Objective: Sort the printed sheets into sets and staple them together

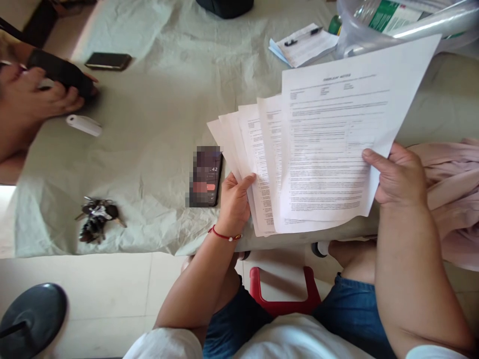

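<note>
Paper sheets point(322, 149), fanned out above the bench point(157, 124) edge, sit clamped between both hands: left hand point(234, 202) fingers pinch the lower corner, right hand point(398, 174) fingers grip the right edge. Beyond, a phone point(206, 177), keys point(97, 218).

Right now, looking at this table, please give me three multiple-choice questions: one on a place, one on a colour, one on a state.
1. Where do the keys lie?
A. On the sheet of cloth, near its front left edge
B. On the floor
C. On the papers

2. What colour is the cord on the left wrist?
A. Blue
B. Red
C. Green

3. How are the papers held?
A. Folded in one hand
B. Lying flat, untouched
C. Fanned out, gripped by both hands

Answers:
1 A: the keys rest on the cloth, left of the phone.
2 B: a red cord circles the wrist.
3 C: the left hand pinches the lower sheets and the right hand holds the top sheet.
</note>
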Tool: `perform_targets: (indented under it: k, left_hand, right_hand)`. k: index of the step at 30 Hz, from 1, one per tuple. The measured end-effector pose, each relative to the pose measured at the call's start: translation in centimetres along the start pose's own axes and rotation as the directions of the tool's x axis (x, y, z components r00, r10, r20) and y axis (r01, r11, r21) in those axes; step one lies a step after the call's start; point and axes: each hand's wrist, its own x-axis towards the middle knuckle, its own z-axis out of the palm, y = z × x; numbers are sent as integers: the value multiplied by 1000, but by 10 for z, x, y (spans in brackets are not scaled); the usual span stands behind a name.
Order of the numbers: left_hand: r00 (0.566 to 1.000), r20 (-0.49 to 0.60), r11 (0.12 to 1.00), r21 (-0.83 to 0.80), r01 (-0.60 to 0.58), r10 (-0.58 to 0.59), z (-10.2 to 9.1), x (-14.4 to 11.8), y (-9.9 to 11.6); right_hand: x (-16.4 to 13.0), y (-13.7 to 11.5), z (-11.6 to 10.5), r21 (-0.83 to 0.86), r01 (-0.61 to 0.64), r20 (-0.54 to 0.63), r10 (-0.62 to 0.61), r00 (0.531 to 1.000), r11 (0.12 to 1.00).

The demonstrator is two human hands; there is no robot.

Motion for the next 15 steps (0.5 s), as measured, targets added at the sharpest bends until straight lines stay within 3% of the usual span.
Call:
perform_targets:
  k: [10, 15]
  left_hand:
    - [1000, 24, 1000, 15, -10, 9, 8, -2, 0]
    - [1000, 14, 1000, 25, -9, 8, 11, -3, 1]
  right_hand:
    - [-11, -1, 11, -47, -59, 119, 64, 991, 997]
    - [-14, -3, 14, -42, -79, 113, 83, 990, 996]
